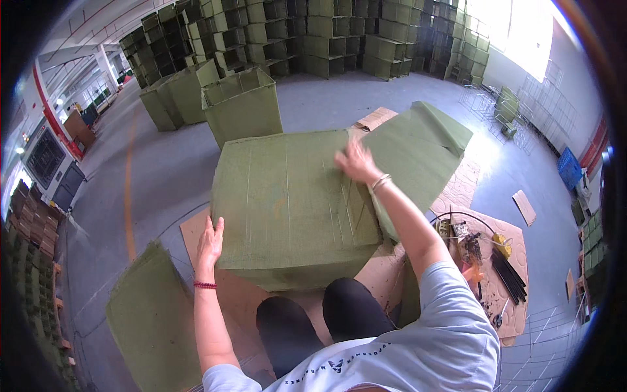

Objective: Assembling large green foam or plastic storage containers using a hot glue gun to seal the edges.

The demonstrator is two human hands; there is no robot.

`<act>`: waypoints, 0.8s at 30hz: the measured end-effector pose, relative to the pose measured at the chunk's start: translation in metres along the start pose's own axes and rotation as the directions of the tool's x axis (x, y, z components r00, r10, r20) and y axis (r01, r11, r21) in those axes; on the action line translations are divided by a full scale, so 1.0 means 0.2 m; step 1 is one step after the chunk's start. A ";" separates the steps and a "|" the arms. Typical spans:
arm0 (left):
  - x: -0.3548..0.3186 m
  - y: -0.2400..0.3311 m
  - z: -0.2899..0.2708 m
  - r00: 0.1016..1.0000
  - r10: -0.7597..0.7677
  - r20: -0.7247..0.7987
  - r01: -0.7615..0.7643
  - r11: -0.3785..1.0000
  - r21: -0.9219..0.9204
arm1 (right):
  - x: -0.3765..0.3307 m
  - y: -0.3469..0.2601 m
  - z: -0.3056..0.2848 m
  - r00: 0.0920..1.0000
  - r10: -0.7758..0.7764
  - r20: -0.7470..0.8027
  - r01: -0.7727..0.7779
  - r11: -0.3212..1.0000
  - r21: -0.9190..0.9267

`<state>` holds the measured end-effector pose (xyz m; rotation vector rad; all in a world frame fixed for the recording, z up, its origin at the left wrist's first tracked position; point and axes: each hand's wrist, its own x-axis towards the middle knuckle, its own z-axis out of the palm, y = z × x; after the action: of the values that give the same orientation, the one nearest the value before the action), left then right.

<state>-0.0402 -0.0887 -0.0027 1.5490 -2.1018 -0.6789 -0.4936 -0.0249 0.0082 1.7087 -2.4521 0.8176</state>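
A green fabric-sided box (pixel 281 202) sits at the center of a workshop floor, directly before a seated worker's knees (pixel 353 310), which crowd its near edge at 6 o'clock. Its broad upper face is matte olive, marked by thin pale lines and slight ripples, with a darker near side tucking under toward the knees. At the box's 8 o'clock, the left hand (pixel 209 242) lies open along the side, fingers extended and gripping nothing. At 1 o'clock, the right hand (pixel 358 160) is blurred over the far corner, fingers partly bent; whether it pinches the fabric cannot be told.

A loose green sheet (pixel 424 147) spreads at 2 o'clock, close against the box and partly blocked by the right forearm. A green panel (pixel 147 313) lies at 8 o'clock. At 4 o'clock, cardboard (pixel 519 232) bears black rods (pixel 508 277), a yellow block (pixel 501 244) and a cluster of small tools and parts. An open-topped green bin (pixel 245 117) stands just beyond at 11 o'clock, with tall stacks of similar bins (pixel 326 46) filling the background at 12. A blue crate (pixel 568 166) rests farther off at 3.
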 end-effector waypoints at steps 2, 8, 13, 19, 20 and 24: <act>-0.02 -0.06 -0.04 1.000 -0.020 -0.002 0.020 1.000 0.003 | -0.04 -0.09 0.06 0.987 0.017 0.162 -0.001 0.995 -0.100; -0.03 -0.06 -0.06 1.000 -0.017 -0.021 0.017 1.000 -0.016 | 0.15 -0.09 -0.05 0.971 0.008 0.241 -0.016 0.999 0.033; -0.05 -0.02 -0.07 0.999 -0.021 -0.032 0.022 1.000 0.017 | 0.45 -0.07 -0.08 0.997 -0.044 -0.070 0.043 0.999 -0.004; -0.07 -0.07 -0.07 0.997 -0.073 -0.039 0.076 0.994 0.083 | 0.51 -0.04 0.24 0.978 0.064 0.200 -0.038 0.991 -0.130; -0.08 -0.06 -0.09 0.997 -0.071 -0.029 0.073 0.995 0.074 | 0.51 -0.04 0.25 0.972 0.064 0.227 -0.046 0.995 -0.088; 0.00 -0.04 0.01 1.000 0.026 0.013 -0.026 0.999 -0.042 | 0.48 0.20 0.13 0.971 0.090 0.222 -0.099 0.995 0.030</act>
<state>-0.0348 -0.0913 -0.0087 1.4961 -2.1004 -0.7211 -0.5595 -0.1100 0.0016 1.7985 -2.6977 0.7266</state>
